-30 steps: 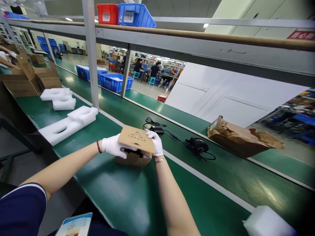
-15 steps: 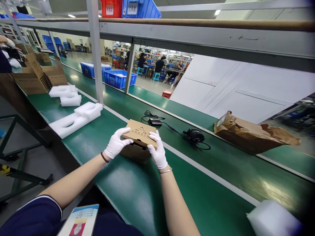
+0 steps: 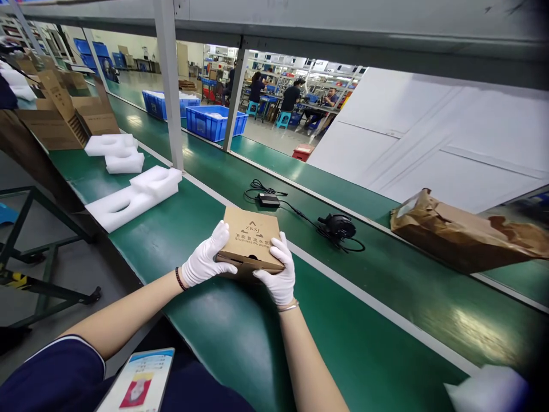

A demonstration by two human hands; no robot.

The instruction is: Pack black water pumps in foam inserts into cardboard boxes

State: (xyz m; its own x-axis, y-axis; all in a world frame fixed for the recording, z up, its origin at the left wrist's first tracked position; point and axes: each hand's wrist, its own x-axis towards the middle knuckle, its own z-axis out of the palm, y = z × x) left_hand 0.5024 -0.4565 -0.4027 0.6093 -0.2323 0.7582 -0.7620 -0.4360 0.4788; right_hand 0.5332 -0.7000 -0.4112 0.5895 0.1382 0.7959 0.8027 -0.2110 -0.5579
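Fingers of the gloved left hand and gloved right hand grip a cardboard pump box, lid down, at twelve o'clock on the green desk, a black power adapter beyond it and a black pump outside it at one o'clock.

box: matt cardboard | gloves: white cloth | belt: glossy, smooth

Carton corners hidden by hands; foam cut off lower right.

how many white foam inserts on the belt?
5: one flat and one block up the belt, a long one with a block on its end, one cut off lower right. More may be hidden.
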